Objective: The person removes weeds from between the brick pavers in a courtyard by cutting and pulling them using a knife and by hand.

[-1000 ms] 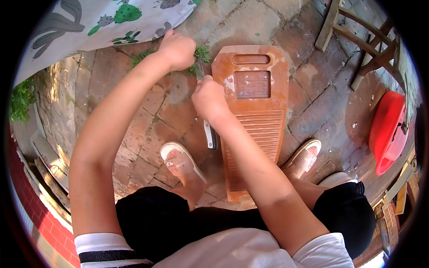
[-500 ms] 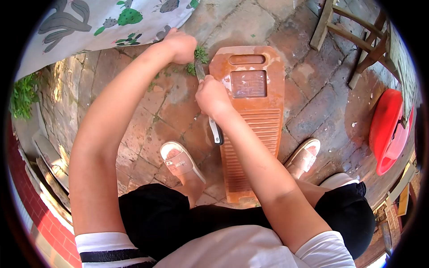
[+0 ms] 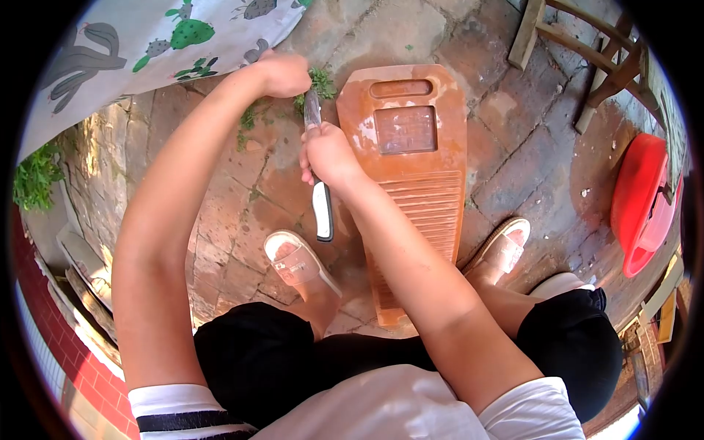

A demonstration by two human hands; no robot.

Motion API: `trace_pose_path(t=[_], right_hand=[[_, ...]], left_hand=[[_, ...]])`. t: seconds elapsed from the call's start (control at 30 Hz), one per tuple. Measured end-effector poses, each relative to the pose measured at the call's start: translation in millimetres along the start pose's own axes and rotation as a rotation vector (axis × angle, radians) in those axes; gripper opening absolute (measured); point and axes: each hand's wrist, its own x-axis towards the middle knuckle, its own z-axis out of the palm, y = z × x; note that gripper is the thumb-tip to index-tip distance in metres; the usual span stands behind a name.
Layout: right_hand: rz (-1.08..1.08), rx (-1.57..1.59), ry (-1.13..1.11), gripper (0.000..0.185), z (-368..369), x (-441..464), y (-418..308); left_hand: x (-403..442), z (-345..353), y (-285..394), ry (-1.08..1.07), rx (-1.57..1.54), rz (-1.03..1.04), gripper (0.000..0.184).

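Observation:
My right hand point(image 3: 330, 155) is closed around a knife point(image 3: 322, 209). Its white-and-black handle end sticks out below the fist, and the blade points up past the thumb toward a tuft of green weeds point(image 3: 323, 82). Just left of that tuft, my left hand point(image 3: 284, 75) is closed in a fist close to the edge of a cactus-print cloth point(image 3: 161, 55); the fingers' inner side is hidden, so what they hold cannot be seen. A brown washboard point(image 3: 452, 147) with a ridged lower half lies right of the knife, between my feet.
The ground is worn brick paving point(image 3: 506, 158) with small weeds in its joints. A wooden stool point(image 3: 579, 48) is at the upper right, above a red basin point(image 3: 634, 194) tipped on its side. Leafy plants point(image 3: 38, 176) grow at the far left.
The knife and my right hand have shifted left, away from the washboard, and the knife now stands closer to upright in view. My left fist stays beside the weeds, slightly farther left.

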Motion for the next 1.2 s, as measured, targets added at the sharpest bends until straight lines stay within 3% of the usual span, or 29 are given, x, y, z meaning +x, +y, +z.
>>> trace_pose_path(t=[0.07,0.27,0.4,0.5,0.6,0.7,0.83,1.07,1.2], right_hand=[[0.011,0.1,-0.048,0.024,-4.8,-1.1,-3.1],[-0.064,-0.564,0.066,0.027,-18.8,-13.7,-13.6],[-0.078,-0.579,0.083,0.023,-13.3,-8.1,-15.3],[-0.216,-0.796,0.096,0.023,-12.2,8.4,-2.6],[-0.192,-0.866,0.194,0.025,-6.6,11.1,-1.9],[0.039,-0.462,-0.038,0.023,-10.1,-13.0,-34.5],[0.085,0.04,-0.188,0.026,-32.2,3.1,-17.1],[-0.132,-0.78,0.136,0.022,-25.3,0.3,-2.9],[-0.067,-0.781,0.141,0.024,-20.3,10.6,-5.3]], left_hand=[[-0.3,0.4,-0.1,-0.022,0.012,0.007,0.032],[-0.7,-0.3,-3.1,0.017,-0.016,0.003,0.033],[1.1,-2.3,2.0,0.009,-0.079,-0.031,0.034],[1.4,-4.3,8.2,-0.004,-0.102,-0.06,0.036],[5.1,1.2,7.8,-0.012,-0.183,-0.128,0.036],[6.4,4.3,0.6,0.011,-0.311,-0.081,0.034],[7.8,4.6,-2.8,0.013,-0.409,-0.09,0.03],[-4.6,4.2,-3.9,-0.029,-0.356,-0.108,0.027],[-11.4,17.7,-6.5,0.066,-0.192,-0.047,0.023]])
